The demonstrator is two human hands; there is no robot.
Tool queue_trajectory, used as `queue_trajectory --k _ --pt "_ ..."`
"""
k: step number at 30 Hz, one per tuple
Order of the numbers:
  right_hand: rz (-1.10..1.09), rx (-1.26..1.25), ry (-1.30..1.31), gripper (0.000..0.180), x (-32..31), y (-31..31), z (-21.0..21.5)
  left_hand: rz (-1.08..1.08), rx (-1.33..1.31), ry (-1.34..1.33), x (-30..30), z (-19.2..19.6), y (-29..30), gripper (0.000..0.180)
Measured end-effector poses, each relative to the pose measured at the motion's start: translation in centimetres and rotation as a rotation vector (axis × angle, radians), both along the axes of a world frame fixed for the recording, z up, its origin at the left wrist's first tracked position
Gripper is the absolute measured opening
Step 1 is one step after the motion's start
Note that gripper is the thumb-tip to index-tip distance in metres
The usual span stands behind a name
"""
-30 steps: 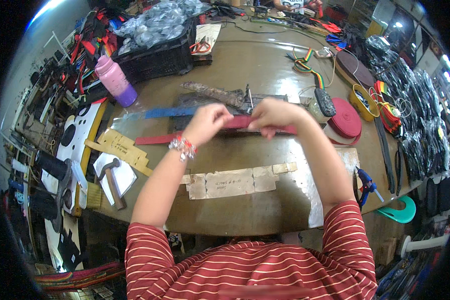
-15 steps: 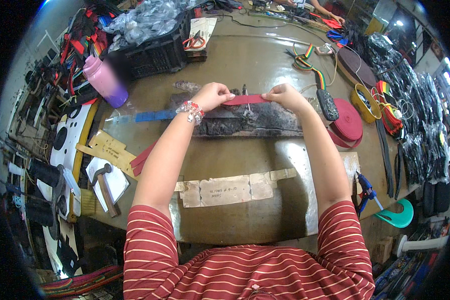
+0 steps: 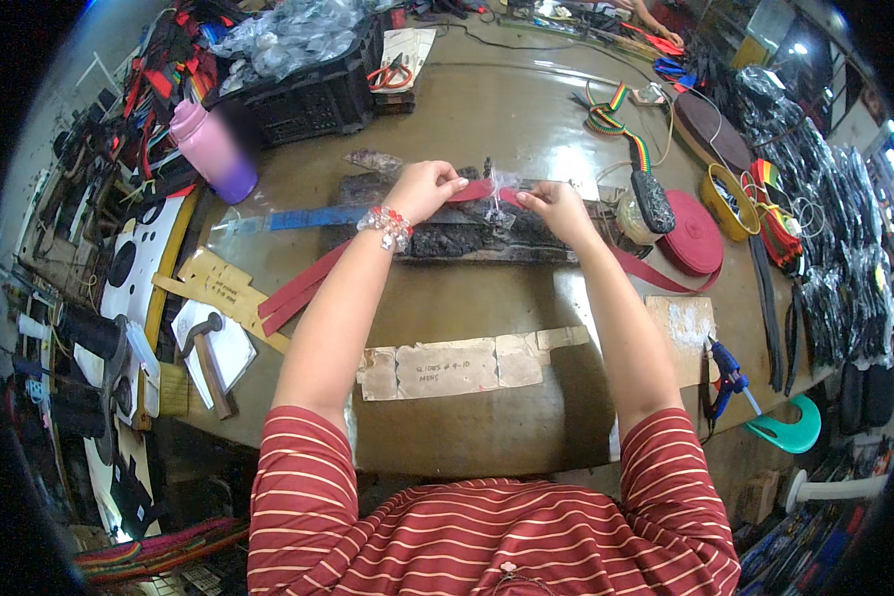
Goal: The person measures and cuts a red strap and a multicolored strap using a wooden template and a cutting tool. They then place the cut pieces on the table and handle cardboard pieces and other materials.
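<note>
Above the glossy brown, clutter-edged worktable (image 3: 477,114), red webbing (image 3: 475,191) is pinched finger-to-thumb by left hand (image 3: 423,194) and right hand (image 3: 564,212).

Bottle (image 3: 212,155) partly in blur

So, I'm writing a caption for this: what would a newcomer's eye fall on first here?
Probably the red strap pinched by the left hand and the right hand, above a dark, rough block in the upper middle of the view. Next might come the pink-and-purple bottle at the upper left, beside a black crate. The big red roll, to the right of the right hand, stands out too.
</note>
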State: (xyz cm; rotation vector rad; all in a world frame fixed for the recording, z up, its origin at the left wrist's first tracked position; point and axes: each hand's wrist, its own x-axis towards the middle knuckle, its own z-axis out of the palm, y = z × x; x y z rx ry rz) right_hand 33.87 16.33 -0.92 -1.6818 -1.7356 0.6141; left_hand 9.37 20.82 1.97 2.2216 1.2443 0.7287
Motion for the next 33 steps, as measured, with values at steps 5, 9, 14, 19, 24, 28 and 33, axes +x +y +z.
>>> queue_trajectory --k 5,9,14,19,24,28,33 --pt "-0.12 0.057 -0.046 0.034 0.5 -2.4 0.3 0.222 0.148 -0.108 -1.4 -0.1 -0.5 0.029" --pt "-0.049 0.128 0.228 0.022 0.9 -6.7 1.8 0.441 0.364 -0.179 -2.4 1.4 3.9 0.025" --pt "0.238 -0.124 0.25 0.02 -0.3 -12.7 4.2 0.327 0.33 -0.071 0.8 1.2 9.1 0.043" --pt "0.241 -0.21 0.25 0.02 -2.3 -15.9 1.9 0.269 0.505 -0.043 1.3 -0.7 2.4 0.058" --pt "0.137 -0.016 0.253 0.017 -3.6 -16.6 -2.8 0.384 0.546 0.054 -11.6 -2.1 -9.0 0.024" --pt "0.126 0.073 0.19 0.015 -3.9 -16.4 -4.1 1.002 0.344 0.523 -24.8 -3.1 -15.3 0.035" --pt "0.096 0.104 0.105 0.015 -4.2 -16.4 -4.0 1.098 0.065 0.328 -32.7 -7.5 -21.1 0.056"
